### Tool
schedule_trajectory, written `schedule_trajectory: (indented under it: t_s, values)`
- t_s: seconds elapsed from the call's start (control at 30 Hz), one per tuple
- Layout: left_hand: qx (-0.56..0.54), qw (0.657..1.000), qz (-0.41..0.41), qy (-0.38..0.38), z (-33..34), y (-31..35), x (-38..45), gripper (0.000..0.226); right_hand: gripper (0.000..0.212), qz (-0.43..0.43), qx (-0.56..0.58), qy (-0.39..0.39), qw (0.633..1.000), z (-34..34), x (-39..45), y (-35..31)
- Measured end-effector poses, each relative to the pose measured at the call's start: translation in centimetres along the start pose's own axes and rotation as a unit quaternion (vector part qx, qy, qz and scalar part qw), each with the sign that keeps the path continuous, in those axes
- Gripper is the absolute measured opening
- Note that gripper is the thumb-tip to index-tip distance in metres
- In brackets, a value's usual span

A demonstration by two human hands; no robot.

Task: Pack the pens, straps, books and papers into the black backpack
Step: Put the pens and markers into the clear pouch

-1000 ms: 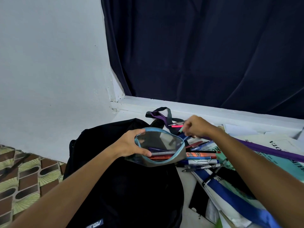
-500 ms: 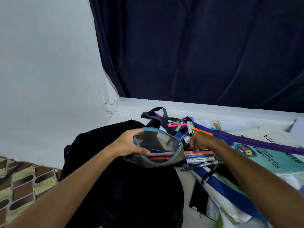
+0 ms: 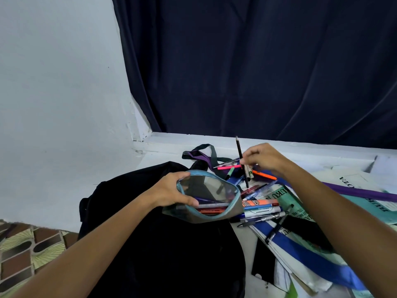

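Note:
My left hand grips the rim of an open grey pouch with a blue zip, held over the black backpack. Several pens lie inside the pouch. My right hand pinches a black pen almost upright above a scatter of loose pens just right of the pouch. A blue strap and a purple strap cross the books and papers on the right.
A dark purple-and-grey strap loop lies behind the backpack near the white ledge. A dark curtain hangs at the back and a white wall at the left. Patterned floor shows at bottom left.
My right hand has lifted from the pen pile by the pouch, moved back and now holds a black pen upright. My left hand keeps the pouch open in the same spot.

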State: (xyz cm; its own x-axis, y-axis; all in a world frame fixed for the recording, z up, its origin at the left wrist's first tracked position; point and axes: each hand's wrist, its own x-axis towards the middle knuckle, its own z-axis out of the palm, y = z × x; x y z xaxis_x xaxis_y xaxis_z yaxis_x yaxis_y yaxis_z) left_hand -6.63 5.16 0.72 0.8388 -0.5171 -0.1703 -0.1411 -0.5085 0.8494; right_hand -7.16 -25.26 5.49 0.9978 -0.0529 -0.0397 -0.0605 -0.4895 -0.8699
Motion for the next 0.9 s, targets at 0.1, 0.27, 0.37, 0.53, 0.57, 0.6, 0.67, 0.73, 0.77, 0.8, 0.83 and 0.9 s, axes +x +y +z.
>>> schedule_trajectory:
  t_s: [0.1,0.27,0.37,0.53,0.57,0.6,0.67,0.73,0.77,0.8,0.83,0.9]
  values:
    - [0.018,1.0,0.003,-0.004,-0.3,0.1,0.2,0.127,0.002,-0.021,0.058,-0.019,0.998,1.1,-0.5,-3.0]
    - [0.016,1.0,-0.005,-0.012,-0.4,-0.1,0.4,0.144,0.005,-0.08,0.102,-0.049,0.99,3.8,-0.7,-6.2]
    - [0.025,1.0,-0.003,-0.009,-0.4,-0.4,0.3,0.144,0.004,-0.079,0.066,-0.1,0.99,5.0,-1.0,-7.0]
    - [0.039,0.999,-0.003,0.002,-0.4,-0.7,0.4,0.145,0.009,-0.066,-0.211,-0.192,0.956,7.3,-1.5,-6.4]
    - [0.036,0.999,-0.005,0.002,-0.5,-0.9,0.6,0.144,0.01,-0.057,-0.259,-0.202,0.943,7.7,-1.6,-6.3]
    - [0.03,1.0,-0.006,0.002,-0.5,-1.0,0.7,0.143,0.009,-0.053,-0.305,-0.205,0.928,8.1,-1.7,-6.3]
    - [0.021,1.0,-0.004,0.001,-0.6,-1.1,0.8,0.144,0.006,-0.049,-0.371,-0.195,0.907,8.6,-2.1,-6.4]
    - [0.014,1.0,-0.002,0.001,-0.6,-1.2,0.9,0.146,0.014,-0.053,-0.387,-0.173,0.904,8.6,-2.4,-6.7]
    - [0.01,1.0,-0.002,-0.001,-0.6,-1.3,1.0,0.147,0.017,-0.056,-0.375,-0.163,0.911,8.3,-2.4,-6.9]
    - [0.006,1.0,0.0,-0.004,-0.6,-1.3,0.9,0.146,0.018,-0.058,-0.353,-0.151,0.922,7.8,-2.4,-7.1]
    - [0.004,1.0,0.001,-0.007,-0.6,-1.4,1.0,0.144,0.014,-0.059,-0.326,-0.137,0.933,7.1,-2.3,-7.3]
    - [0.003,1.0,0.005,-0.011,-0.7,-1.5,1.1,0.137,0.008,-0.061,-0.282,-0.098,0.952,5.4,-2.0,-7.3]
